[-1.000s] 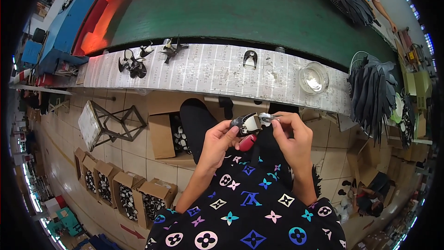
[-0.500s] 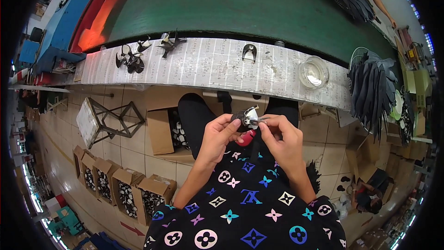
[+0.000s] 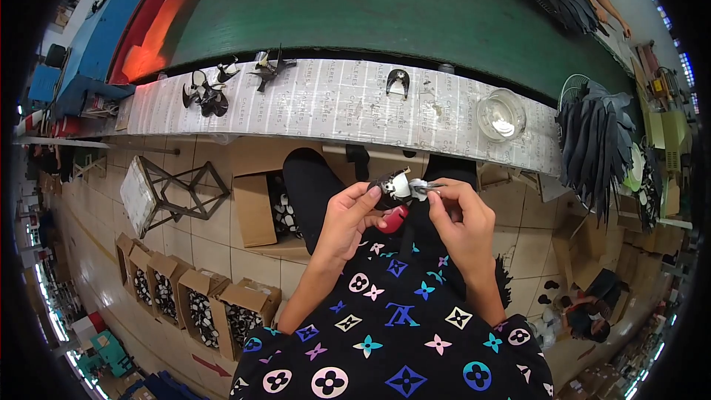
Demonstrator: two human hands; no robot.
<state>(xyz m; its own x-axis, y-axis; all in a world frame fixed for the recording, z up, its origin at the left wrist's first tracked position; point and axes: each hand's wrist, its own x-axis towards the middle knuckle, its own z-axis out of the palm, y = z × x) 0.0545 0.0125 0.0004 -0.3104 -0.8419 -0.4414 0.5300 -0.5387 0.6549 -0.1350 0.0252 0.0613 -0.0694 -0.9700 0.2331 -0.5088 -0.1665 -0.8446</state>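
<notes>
My left hand pinches a small curved black-and-white shoe part between thumb and fingers, above my lap. A rounded red object sits under that part, against my left fingers; its kind does not show. My right hand is closed on a slim metal tool, perhaps tweezers. At the tool's tip is a small whitish scrap, close beside the shoe part's white face. Whether scrap and part still touch, I cannot tell.
Ahead runs a paper-covered ledge with black curved pieces, another shoe part and a clear round bowl. Beyond it lies a green belt. Dark strips hang at right. Filled cartons and a stool stand at left.
My right hand has moved right, away from the shoe part, with the metal tool and the whitish scrap. The part's white face now shows more. My left hand has barely moved.
</notes>
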